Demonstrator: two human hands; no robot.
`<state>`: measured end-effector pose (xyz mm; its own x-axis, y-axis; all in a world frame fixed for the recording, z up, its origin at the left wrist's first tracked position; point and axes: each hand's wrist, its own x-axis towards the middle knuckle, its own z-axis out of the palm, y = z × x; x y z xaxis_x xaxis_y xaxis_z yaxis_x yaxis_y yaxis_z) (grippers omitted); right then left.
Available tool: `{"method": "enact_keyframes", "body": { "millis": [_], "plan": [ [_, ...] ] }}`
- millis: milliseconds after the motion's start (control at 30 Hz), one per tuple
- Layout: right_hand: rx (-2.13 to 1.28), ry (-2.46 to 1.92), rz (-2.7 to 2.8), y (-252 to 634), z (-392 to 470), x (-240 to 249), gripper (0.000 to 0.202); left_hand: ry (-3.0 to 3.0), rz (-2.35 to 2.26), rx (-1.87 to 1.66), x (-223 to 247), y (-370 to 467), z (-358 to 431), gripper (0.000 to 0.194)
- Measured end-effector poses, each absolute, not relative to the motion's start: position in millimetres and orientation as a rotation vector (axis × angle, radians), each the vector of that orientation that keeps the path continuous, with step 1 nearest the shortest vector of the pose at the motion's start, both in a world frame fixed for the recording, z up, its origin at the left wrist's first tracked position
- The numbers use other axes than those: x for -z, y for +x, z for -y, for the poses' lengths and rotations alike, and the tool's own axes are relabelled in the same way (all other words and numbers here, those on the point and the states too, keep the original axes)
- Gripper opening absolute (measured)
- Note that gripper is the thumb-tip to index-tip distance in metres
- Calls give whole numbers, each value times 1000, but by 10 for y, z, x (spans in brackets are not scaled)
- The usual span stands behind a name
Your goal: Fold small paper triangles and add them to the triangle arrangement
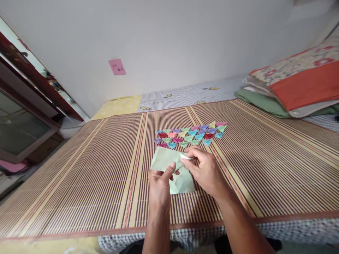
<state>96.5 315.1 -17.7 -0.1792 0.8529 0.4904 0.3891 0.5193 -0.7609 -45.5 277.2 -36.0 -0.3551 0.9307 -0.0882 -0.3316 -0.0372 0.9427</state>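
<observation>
A pale green sheet of paper (165, 159) is held up above a striped bamboo mat (111, 176). My left hand (162, 180) pinches its lower edge, thumb on top. At the sheet's right end, the thumb and fingers of my right hand (202, 164) grip a folded corner whose white side shows. Below, between my wrists, another pale green paper piece (182, 183) shows; whether it joins the held sheet I cannot tell. Just beyond my hands, several small folded paper boats (188, 138) in many colours stand in rows on the mat.
Folded bedding and a red-edged floral pillow (299, 84) are piled at the back right. Behind the mat rises a white wall with a pink note (117, 67). A glass-panelled cabinet (18, 123) stands at the left.
</observation>
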Motion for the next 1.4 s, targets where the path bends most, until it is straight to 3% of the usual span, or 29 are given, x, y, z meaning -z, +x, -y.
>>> {"method": "enact_keyframes", "body": {
  "millis": [167, 467, 767, 933, 1400],
  "plan": [
    [-581, -1044, 1775, 940, -3162, 208, 23, 807, -1331, -1536, 293, -473, -2748, 37],
    [-643, -1117, 1771, 952, -3147, 191, 21, 842, -1307, -1534, 376, -536, -2778, 25],
    [-572, -1167, 1786, 925, -3140, 191, 22, 732, -1166, -1531, 424, -515, -2803, 33],
    [-534, -1197, 1798, 916, -3150, 203, 21, 812, -1239, -1539, 438, -525, -2809, 25],
    [-740, -1154, 1697, 985, -3168, 209, 19, 873, -1295, -1464, 374, -564, -2759, 34]
  ]
}}
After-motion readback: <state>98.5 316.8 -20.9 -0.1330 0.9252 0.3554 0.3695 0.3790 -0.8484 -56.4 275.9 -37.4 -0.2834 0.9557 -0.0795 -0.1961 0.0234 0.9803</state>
